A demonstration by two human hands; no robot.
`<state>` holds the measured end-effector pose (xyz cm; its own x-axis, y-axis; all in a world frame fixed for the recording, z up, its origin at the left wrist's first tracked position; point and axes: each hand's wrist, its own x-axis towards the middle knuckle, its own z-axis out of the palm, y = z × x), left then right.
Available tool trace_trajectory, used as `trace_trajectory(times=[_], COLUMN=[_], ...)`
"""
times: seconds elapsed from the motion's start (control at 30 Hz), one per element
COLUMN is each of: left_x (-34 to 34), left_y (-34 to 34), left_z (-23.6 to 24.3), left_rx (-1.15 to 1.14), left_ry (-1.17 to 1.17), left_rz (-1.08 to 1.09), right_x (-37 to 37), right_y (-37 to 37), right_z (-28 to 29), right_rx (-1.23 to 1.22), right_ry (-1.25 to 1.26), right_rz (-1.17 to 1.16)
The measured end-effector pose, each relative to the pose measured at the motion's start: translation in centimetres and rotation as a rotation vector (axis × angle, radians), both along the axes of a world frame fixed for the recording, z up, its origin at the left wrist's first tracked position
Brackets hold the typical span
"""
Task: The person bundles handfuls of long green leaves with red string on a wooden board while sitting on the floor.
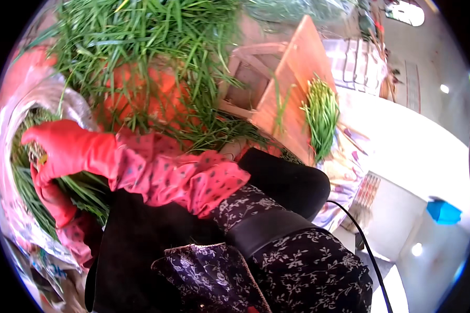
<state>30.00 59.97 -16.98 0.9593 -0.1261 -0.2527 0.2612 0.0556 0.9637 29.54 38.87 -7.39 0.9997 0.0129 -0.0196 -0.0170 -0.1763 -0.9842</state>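
Both my hands wear red rubber gloves with dotted pink cuffs, and they meet at the far left over an open clear plastic bag. Long green leaves, which look like garlic chives, lie inside it. My right hand reaches across and curls its fingers round the pale stem ends of a bunch. Just below, my left hand is closed at the same bunch, its fingers partly hidden by the right hand and the leaves.
A large loose heap of the same leaves covers an orange-red surface ahead. Right of it, a tilted wooden stool has a neat bundle of chives against its top. A black cable and a blue box are at the right.
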Motion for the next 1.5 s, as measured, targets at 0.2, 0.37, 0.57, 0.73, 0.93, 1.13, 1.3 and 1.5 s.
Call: trace_trajectory(times=[0.2,0.37,0.57,0.73,0.93,1.13,1.3,1.5], left_x=[-0.8,-3.4,-4.0,-3.7,-4.4,-2.8,-5.1,-5.1], left_y=[-0.4,-3.8,-8.5,-7.5,-3.4,-1.3,-4.0,-5.8], left_z=[-3.2,2.2,6.6,6.6,8.6,21.0,22.1,12.6], left_rx=[0.262,0.376,0.025,-0.166,-0.251,-0.007,-0.592,-1.525], left_ry=[-0.079,-0.064,0.086,0.236,0.331,-0.373,0.125,0.924], left_rz=[-0.23,-0.356,-0.39,-0.341,-0.549,0.145,-0.426,0.127], right_x=[-1.8,-1.3,-2.7,-2.5,-2.0,2.5,1.3,-5.3], right_y=[-1.6,-1.2,-2.5,-1.5,-6.4,-14.5,-7.6,2.5], right_z=[0.5,-2.8,-0.7,-2.0,3.5,19.2,21.4,4.3], right_rx=[-0.026,0.045,0.124,-0.031,0.314,0.022,-0.237,-0.504], right_ry=[0.241,0.162,0.395,0.401,0.326,-0.294,-0.704,-0.726], right_rz=[-0.096,-0.023,0.02,-0.033,-0.246,-0.436,-0.376,0.228])
